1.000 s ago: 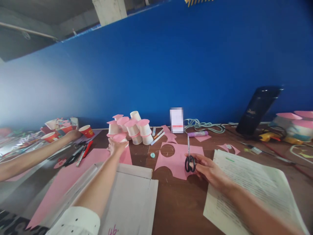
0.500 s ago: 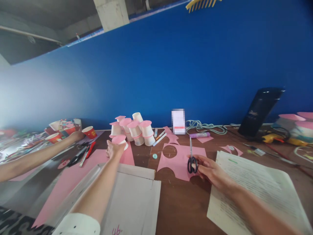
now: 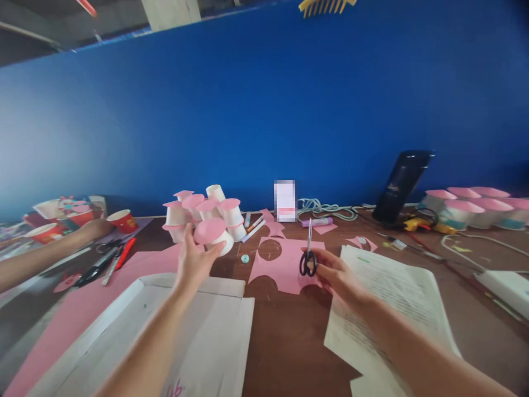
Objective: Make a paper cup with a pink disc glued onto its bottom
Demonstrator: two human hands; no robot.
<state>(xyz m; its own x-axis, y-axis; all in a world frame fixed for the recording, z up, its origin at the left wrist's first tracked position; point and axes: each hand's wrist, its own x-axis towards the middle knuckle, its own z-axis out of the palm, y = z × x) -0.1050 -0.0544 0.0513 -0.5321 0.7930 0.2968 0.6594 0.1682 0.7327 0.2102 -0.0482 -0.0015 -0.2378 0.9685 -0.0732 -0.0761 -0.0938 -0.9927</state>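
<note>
My left hand (image 3: 195, 259) is closed around a white paper cup (image 3: 223, 242) topped with a pink paper disc (image 3: 210, 230); the cup is tilted. Just behind it stand stacked white cups (image 3: 231, 214) with pink paper tops. In my right hand (image 3: 328, 270) is a pair of scissors (image 3: 308, 261) with black handles, blades pointing up. Under the scissors lies a pink paper sheet (image 3: 285, 259) with round pieces cut out of it. A small teal round piece (image 3: 245, 258) rests left of that sheet.
At the left another person's arm (image 3: 53, 251) reaches toward red paper cups (image 3: 123, 221). Knives (image 3: 97, 266) lie nearby. A cardboard piece (image 3: 206, 331) is in front of me, and printed papers (image 3: 384, 309) lie right. A black case (image 3: 403, 184), cables (image 3: 326, 209) and more pink-topped cups (image 3: 463, 212) stand behind.
My left hand has lifted the pink-topped cup and tilted it toward me, beside the stack. My right hand still holds the scissors. The view has turned right, showing more cups there.
</note>
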